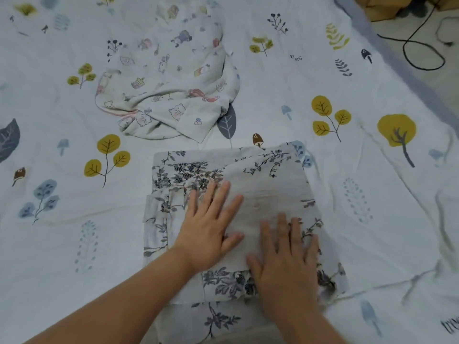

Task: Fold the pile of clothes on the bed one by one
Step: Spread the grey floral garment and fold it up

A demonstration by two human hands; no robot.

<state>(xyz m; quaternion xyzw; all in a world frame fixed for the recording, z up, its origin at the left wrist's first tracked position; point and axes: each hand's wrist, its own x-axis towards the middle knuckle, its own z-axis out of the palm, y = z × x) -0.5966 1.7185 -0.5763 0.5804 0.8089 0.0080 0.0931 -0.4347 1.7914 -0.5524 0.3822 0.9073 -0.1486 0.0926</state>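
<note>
**Flat palms on a part-folded floral garment, cartoon-print piece waiting beyond**

Nearest the near edge of the bed (62, 244): the floral garment (248, 175), grey-and-blue sprigs on pale cloth, already doubled into a rough rectangle with a narrower flap trailing toward the near edge. Both hands laid on top of it. Left hand (211, 227) spread flat, fingers straight and slightly fanned, pressing the middle of the folded panel. Right hand (288, 264) likewise flat and unclenched, fingers straight, resting toward the garment's right side, near its lower corner. Nothing pinched or gripped by either. Judged a smoothing or pressing hold: weight down on the layers to keep the fold from springing back and to push out creases before any further fold. Left margin of the garment showing stacked, uneven edges, probably wanting a tidy.

Farther toward the middle of the bed, just beyond the floral piece's far edge and apart from it: the cartoon-print garment (171, 78), crumpled and unfolded, likely next in line. No obstruction between the two; bare printed sheet on either side, wrinkled at the right.

At the far right corner, off the bed: a black cable (422, 48) looping on the floor and the edge of a cardboard box (387, 8), both well apart from the work.
</note>
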